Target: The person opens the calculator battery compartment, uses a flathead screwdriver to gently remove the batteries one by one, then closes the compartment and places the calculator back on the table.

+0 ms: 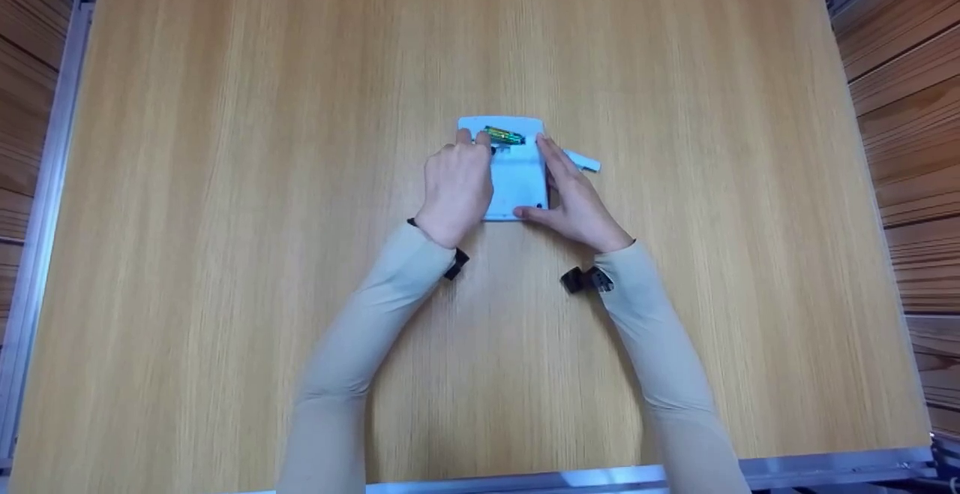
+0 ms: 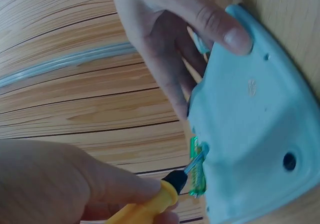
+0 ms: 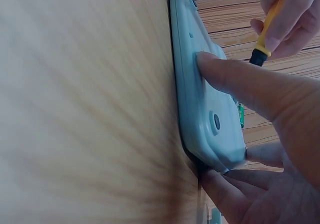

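Head view, upper center: left hand (image 1: 459,188) pinches yellow screwdriver (image 2: 166,198), tip beside green battery (image 1: 504,135) atop blue device (image 1: 517,179). Right hand (image 1: 576,207), spread wide, grips device's right edge; blue strip (image 1: 583,161) beyond. I'd brace firmly, pry lightly.

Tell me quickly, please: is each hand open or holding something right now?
Left hand: closed, holding a yellow screwdriver.
Right hand: gripping the blue device between thumb and fingers.
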Motion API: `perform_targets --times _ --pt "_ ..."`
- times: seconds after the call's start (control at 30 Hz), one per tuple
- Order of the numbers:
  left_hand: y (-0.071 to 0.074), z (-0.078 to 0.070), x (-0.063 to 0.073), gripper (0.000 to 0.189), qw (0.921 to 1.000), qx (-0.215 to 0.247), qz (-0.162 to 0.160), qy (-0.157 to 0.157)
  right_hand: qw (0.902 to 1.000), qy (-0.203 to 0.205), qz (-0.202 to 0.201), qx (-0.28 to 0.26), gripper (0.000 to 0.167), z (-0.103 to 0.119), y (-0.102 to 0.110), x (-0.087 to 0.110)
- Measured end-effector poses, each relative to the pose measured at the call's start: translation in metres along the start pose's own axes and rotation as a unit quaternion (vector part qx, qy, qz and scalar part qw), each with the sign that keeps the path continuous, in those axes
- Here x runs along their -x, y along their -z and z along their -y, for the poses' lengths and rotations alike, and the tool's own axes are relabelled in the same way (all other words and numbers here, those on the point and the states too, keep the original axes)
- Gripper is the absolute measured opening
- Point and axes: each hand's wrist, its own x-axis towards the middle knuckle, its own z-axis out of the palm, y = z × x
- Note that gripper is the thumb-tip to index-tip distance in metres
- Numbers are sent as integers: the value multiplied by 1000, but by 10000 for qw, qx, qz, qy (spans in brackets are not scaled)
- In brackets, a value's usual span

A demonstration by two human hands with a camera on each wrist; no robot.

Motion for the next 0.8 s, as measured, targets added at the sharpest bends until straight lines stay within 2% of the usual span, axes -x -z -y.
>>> perform_targets --times 0.17,0.5,0.8 --pt "-2 0 -1 35 9999 62 -127 39 10000 7 15 -50 99 1 0 -1" --pt "3 4 0 28 9986 310 -436 45 10000 -78 47 -5 100 1 1 -1" --pt "0 6 1 25 9984 286 -458 158 10000 -36 19 41 98 -1 -1 -1"
